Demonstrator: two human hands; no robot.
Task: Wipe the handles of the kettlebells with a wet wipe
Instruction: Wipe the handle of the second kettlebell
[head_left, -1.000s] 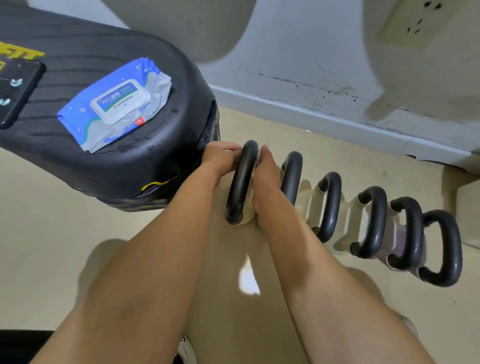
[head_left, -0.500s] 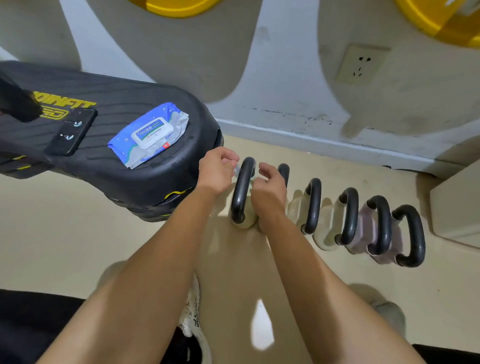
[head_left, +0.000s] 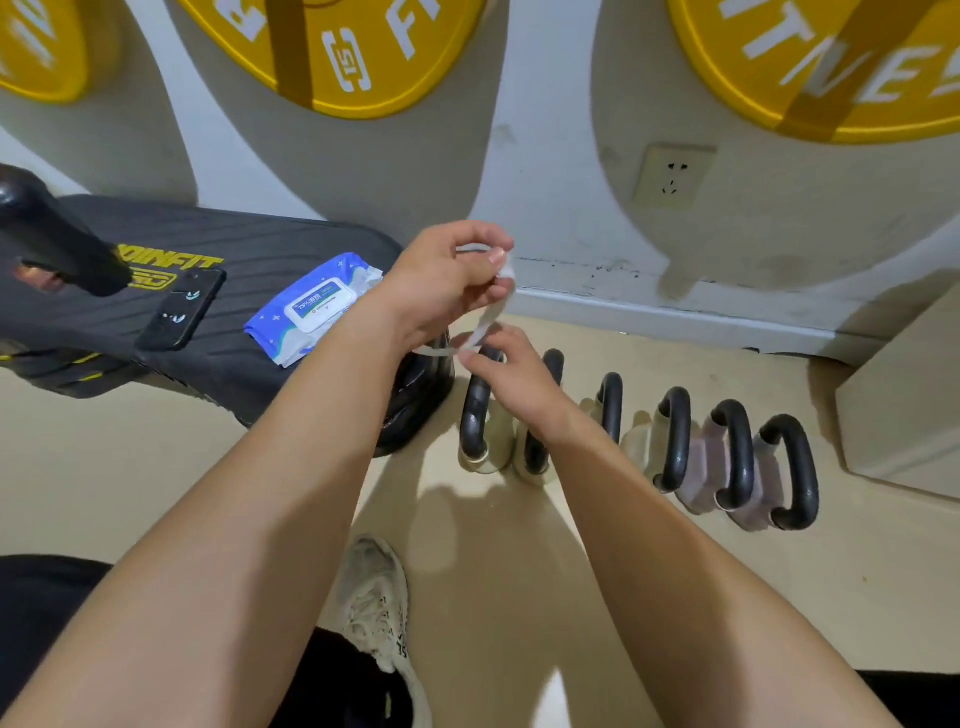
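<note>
Trouble brewing: the wet wipe (head_left: 491, 317) is pinched taut between left hand (head_left: 447, 280) above and right hand (head_left: 511, 374) below, just over the first kettlebell handle (head_left: 474, 415), and a harder tug may tear it or drop it.

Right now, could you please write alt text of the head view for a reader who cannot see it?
The left hand and right hand pinch a wet wipe stretched between them above a row of six kettlebells. A blue wipe pack and a phone lie on a black pad.
</note>
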